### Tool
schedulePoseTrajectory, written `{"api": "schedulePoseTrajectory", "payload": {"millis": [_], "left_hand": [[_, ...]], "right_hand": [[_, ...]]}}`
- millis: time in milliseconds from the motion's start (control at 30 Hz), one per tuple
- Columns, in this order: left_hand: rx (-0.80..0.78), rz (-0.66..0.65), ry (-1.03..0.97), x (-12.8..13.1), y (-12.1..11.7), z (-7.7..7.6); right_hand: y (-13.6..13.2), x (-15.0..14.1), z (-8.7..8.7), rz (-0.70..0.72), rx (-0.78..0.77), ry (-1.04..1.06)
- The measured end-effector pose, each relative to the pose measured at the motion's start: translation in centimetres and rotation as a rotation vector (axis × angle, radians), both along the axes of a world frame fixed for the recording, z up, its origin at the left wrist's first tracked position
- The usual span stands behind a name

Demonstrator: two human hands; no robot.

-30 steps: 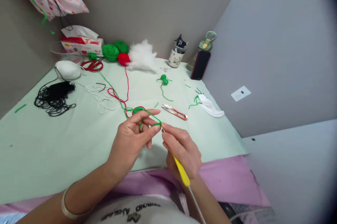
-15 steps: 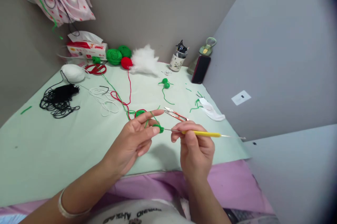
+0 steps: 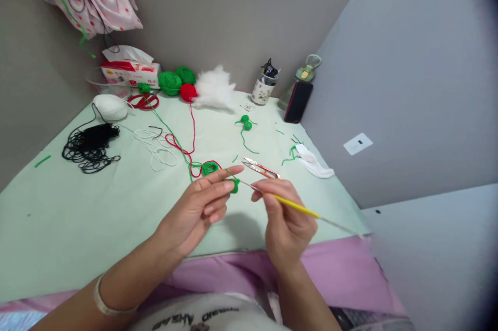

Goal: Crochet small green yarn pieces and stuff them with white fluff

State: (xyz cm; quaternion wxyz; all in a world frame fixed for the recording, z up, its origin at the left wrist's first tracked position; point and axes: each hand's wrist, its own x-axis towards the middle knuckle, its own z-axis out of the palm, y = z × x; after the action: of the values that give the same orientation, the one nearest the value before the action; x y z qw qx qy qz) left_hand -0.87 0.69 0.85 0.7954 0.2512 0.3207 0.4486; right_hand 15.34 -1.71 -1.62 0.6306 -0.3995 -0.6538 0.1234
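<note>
Yellow hook (image 3: 298, 206) in right hand (image 3: 290, 222), bare cloth (image 3: 105, 227) leftward

Gray-brown wall (image 3: 233, 14) behind table (image 3: 85, 227); similar wall (image 3: 27, 77) along table's L side. Paler blue-gray wall (image 3: 420, 87) on table's R, w/ sm. white wall plate (image 3: 358, 144). Table has lt. green top, purple cloth (image 3: 342, 269) at near edge. Soft light, faint shadow on table.

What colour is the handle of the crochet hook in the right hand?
The crochet hook's handle is yellow, seen best in the head view.
</note>
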Motion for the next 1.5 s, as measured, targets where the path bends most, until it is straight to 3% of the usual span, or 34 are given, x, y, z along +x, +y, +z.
{"api": "schedulePoseTrajectory", "payload": {"millis": [133,367,633,833,967,1067,1133,1200,1333,1400,1500], "left_hand": [[0.094,0.073,0.079,0.0,-0.3,-0.1],[0.137,0.031,0.089,0.3,-0.9,0.1],[0.114,0.035,0.119,-0.1,-0.7,0.6],[0.192,0.08,0.197,0.0,-0.8,0.1],[0.237,0.126,0.194,0.3,-1.0,-0.4],[0.116,0.081,0.092,0.5,-1.0,-0.4],[0.005,0.019,0.025,0.3,-0.7,-0.3],[-0.05,0.002,-0.016,0.1,-0.4,-0.1],[0.021,0.039,-0.023,0.1,-0.4,0.1],[0.07,0.038,0.008,0.4,-0.6,0.2],[0.111,0.069,0.065,0.9,-0.9,0.1]], "right_hand": [[0.4,-0.2,0.4,0.155,-0.184,0.273],[0.7,-0.3,-0.3,0.237,-0.242,0.362],[0.9,0.1,0.8,0.374,-0.312,0.489],[-0.4,0.3,1.0,0.225,-0.211,0.239],[-0.7,0.2,0.0,0.039,0.091,-0.245],[-0.4,0.0,-0.9,-0.13,0.265,-0.453],[-0.2,0.1,-1.1,-0.13,0.24,-0.371],[0.0,0.1,-0.8,-0.015,0.113,-0.16],[0.6,0.1,0.1,0.161,-0.098,0.229],[0.7,0.0,0.0,0.191,-0.131,0.227],[0.5,-0.3,-0.7,0.116,-0.07,0.093]]}}
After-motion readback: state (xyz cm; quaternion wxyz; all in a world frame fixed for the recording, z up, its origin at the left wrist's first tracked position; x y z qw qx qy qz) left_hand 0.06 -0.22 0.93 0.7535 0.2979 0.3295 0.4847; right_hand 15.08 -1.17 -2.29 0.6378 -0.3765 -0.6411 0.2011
